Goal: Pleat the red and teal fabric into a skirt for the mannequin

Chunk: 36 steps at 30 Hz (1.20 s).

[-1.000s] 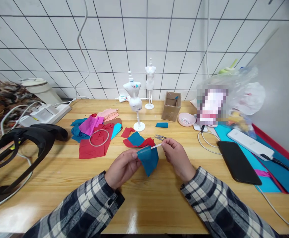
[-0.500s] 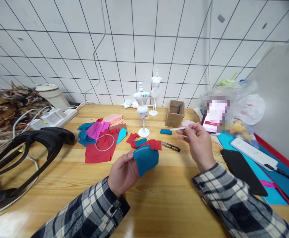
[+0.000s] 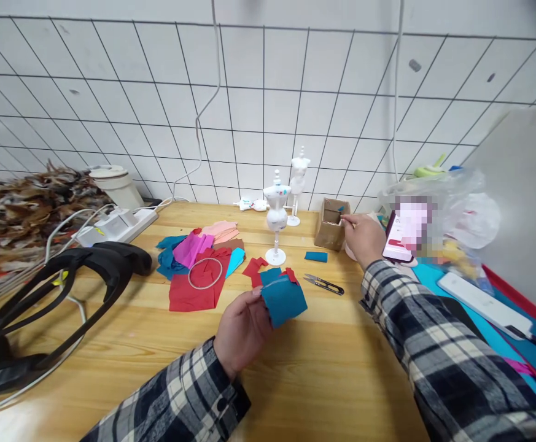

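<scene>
The left hand (image 3: 244,328) holds a piece of teal cloth (image 3: 285,304) at its left edge, between the thumb and the fingers. The palm is turned partly upward, and the cloth is lifted above the tabletop (image 3: 314,368). The right hand (image 3: 364,238) is at the right side of the opening of a small cardboard box (image 3: 328,234). Its fingers are bent and close to one another, but I cannot tell if they grip something.

Behind the held cloth there are some red scraps (image 3: 255,269), which it partly covers. To the right of it lie small thread scissors (image 3: 323,284) with black handles, and farther back there is a flat teal strip (image 3: 316,256). A white dress form (image 3: 277,218) stands upright near the middle, and a second white form (image 3: 299,181) stands behind it, to the right.

On the left is a pile of coloured cloths: teal, magenta, pink and red. A thin ring (image 3: 205,288) lies on the red cloth (image 3: 191,301). On the right side, a lit phone (image 3: 403,233) leans near a clear plastic bag (image 3: 473,215).
</scene>
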Available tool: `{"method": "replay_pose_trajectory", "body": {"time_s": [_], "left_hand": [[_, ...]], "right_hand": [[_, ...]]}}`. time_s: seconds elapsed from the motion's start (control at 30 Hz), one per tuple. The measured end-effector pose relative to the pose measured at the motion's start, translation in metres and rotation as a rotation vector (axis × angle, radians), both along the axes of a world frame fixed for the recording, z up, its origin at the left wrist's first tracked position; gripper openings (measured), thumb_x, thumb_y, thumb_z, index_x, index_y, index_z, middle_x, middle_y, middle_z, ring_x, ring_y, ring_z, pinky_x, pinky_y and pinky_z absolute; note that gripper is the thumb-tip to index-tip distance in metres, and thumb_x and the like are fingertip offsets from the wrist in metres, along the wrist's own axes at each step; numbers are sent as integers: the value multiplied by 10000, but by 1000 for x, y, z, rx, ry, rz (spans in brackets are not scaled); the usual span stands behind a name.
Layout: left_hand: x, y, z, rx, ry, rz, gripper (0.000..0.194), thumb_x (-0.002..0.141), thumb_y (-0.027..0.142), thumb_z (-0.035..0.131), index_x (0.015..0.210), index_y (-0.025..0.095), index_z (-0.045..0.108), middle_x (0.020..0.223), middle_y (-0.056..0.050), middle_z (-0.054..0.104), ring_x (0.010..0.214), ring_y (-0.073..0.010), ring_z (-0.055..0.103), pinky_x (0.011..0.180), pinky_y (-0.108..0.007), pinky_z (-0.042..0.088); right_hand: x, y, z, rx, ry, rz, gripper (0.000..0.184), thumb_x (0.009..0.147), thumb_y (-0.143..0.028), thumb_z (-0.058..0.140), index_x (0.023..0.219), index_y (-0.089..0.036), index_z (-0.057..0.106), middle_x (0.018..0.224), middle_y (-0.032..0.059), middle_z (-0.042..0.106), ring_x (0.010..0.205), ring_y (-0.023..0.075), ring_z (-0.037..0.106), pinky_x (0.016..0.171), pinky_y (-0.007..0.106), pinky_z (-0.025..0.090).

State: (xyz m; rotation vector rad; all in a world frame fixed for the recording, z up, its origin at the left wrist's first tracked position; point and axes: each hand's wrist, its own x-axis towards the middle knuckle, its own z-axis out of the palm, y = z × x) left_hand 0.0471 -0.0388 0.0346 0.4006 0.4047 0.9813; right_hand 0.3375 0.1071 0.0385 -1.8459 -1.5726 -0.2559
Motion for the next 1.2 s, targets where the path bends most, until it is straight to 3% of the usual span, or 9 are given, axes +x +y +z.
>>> {"method": "replay_pose_trajectory", "body": {"time_s": [0.17, 0.3, 0.47, 0.63, 0.73, 0.83, 0.97, 1.07, 1.2], "left_hand": [[-1, 0, -10, -46, 31, 22, 271, 873, 298, 519, 977, 117, 692, 960, -112, 742, 1024, -261, 663, 960, -396, 472], [-1, -2, -12, -70, -2, 23, 185, 850, 267, 549, 772, 145, 665, 892, -74, 731, 968, -224, 675, 950, -370, 486], [0, -4, -11, -81, 21, 11, 198, 816, 235, 579, 640, 148, 603, 897, -63, 713, 1006, -204, 660, 970, -353, 481], [3, -7, -16, 73, 148, 172, 176, 808, 238, 621, 659, 149, 652, 794, -35, 680, 968, -204, 644, 1001, -386, 454], [1, -14, -19, 324, 408, 289, 168, 809, 264, 641, 694, 155, 697, 769, -36, 673, 875, -202, 619, 923, -353, 458], [0, -24, -16, 677, 743, 261, 207, 851, 298, 610, 745, 164, 727, 820, -64, 690, 847, -223, 606, 848, -343, 447], [4, -29, -11, 1018, 997, 170, 170, 865, 234, 581, 830, 190, 741, 954, -93, 709, 959, -268, 613, 923, -386, 428], [9, -26, -10, 1111, 1074, 156, 198, 865, 188, 569, 961, 211, 740, 1151, -106, 681, 1111, -296, 583, 1031, -426, 375], [12, -20, -17, 1170, 1171, 99, 269, 885, 223, 563, 1120, 237, 694, 1273, -106, 625, 1206, -299, 530, 1071, -439, 348]], "right_hand": [[7, -12, -12, 37, 11, -63, 340, 891, -303, 474, 1109, -248, 729, 1083, 84, 693, 932, 250, 616, 746, 353, 439], [12, -20, -11, 38, 94, -56, 359, 847, -276, 515, 1159, -241, 689, 1027, 58, 723, 939, 254, 622, 770, 359, 437], [13, -17, -2, 110, 141, -30, 276, 829, -324, 527, 942, -192, 741, 973, 88, 728, 937, 263, 619, 819, 371, 441], [-9, -41, 12, 122, 288, 98, 369, 907, -324, 408, 1110, -191, 686, 976, 74, 726, 847, 213, 626, 795, 347, 461], [-34, -84, 8, -514, 508, 293, 499, 873, -578, 463, 785, -165, 728, 672, 64, 663, 587, 182, 560, 571, 298, 441], [-57, -131, -4, -1078, 1083, 799, 792, 828, -806, 291, 920, -155, 733, 872, 109, 695, 681, 184, 610, 550, 277, 466], [-80, -163, -14, -944, 1516, 1106, 661, 788, -770, 490, 1050, -192, 675, 1025, 96, 670, 932, 209, 622, 788, 315, 507], [-88, -164, -19, -785, 1675, 1023, 409, 777, -502, 717, 1068, -225, 639, 1031, 48, 668, 903, 175, 630, 821, 315, 509], [-87, -156, -28, -717, 1751, 871, 362, 727, -344, 783, 1033, -217, 636, 1007, 24, 686, 881, 152, 647, 811, 285, 520]]}}
